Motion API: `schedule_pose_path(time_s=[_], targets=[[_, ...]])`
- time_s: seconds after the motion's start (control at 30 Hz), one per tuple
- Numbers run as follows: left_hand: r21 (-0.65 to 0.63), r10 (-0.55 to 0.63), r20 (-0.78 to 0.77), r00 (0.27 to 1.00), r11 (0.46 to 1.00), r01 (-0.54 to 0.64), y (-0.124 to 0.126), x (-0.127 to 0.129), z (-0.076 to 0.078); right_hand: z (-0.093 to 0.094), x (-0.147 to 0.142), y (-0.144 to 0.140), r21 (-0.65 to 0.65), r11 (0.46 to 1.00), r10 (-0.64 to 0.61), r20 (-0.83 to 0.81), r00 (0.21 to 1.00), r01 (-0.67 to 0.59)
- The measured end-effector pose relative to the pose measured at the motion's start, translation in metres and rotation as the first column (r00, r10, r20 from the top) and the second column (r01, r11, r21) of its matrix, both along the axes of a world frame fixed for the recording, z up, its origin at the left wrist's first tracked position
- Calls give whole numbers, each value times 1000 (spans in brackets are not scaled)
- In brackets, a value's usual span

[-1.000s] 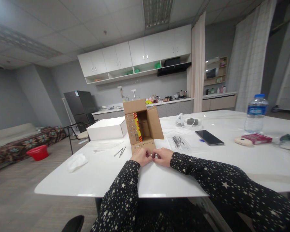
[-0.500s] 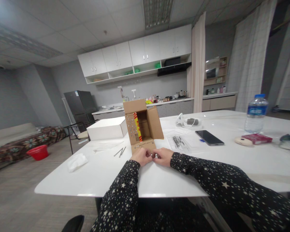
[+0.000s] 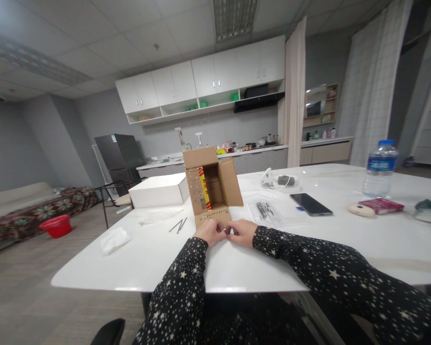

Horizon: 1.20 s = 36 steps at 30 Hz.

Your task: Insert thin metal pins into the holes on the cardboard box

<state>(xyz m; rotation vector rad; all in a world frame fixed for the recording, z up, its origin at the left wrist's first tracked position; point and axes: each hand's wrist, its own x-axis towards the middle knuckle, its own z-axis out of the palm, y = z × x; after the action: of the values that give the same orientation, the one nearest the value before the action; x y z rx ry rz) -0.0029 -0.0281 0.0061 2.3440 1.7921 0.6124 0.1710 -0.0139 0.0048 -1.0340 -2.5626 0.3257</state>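
Note:
My left hand (image 3: 211, 232) and my right hand (image 3: 242, 232) meet at the lower flap of an open cardboard box (image 3: 197, 193). Both sets of fingers are closed in a pinch around something too small to make out. The box lies on its side with its opening towards me and its flaps spread. Rows of small dots or studs run along the left flap and the lower flap, and a yellow and red strip (image 3: 204, 189) marks the left flap. To the left of my left hand lie two thin metal screwdriver-like rods (image 3: 181, 225).
On the white table (image 3: 154, 268) stand a white box (image 3: 158, 191) and crumpled tissue (image 3: 115, 240) at left. At right are a plastic bag (image 3: 267, 213), a phone (image 3: 311, 204), a water bottle (image 3: 380, 167), a dark red packet (image 3: 386, 206) and a white cabled device (image 3: 285, 182).
My fingers have shifted very slightly at the lower flap. The box and the other things on the table stay where they were.

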Motion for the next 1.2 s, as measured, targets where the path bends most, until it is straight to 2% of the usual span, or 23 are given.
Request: schedule_pose_path(time_s=[0.3, 0.57, 0.7, 0.8, 0.9, 1.1, 1.2], targets=[[51, 37, 30, 999, 998, -39, -1, 1, 2, -3, 0, 2, 1, 1000, 6, -22, 1000, -6], [180, 18, 148, 989, 983, -45, 7, -3, -3, -7, 0, 6, 12, 1000, -4, -6, 1000, 4], [311, -35, 214, 976, 950, -34, 9, -5, -1, -7, 1, 6, 14, 1000, 0, -17, 1000, 1], [433, -76, 248, 966, 901, -40, 9, -7, 1, -6, 1, 5, 9, 1000, -12, -13, 1000, 12], [502, -90, 258, 962, 863, -54, 7, -8, 3, -5, 1, 4, 11, 1000, -11, -18, 1000, 11], [530, 19, 250, 968, 834, -153, 4, -9, 6, -5, 1, 4, 13, 1000, 1, -19, 1000, -1], [499, 86, 228, 970, 845, -192, 6, -12, 4, -5, 2, 4, 17, 1000, 10, -20, 1000, -9]])
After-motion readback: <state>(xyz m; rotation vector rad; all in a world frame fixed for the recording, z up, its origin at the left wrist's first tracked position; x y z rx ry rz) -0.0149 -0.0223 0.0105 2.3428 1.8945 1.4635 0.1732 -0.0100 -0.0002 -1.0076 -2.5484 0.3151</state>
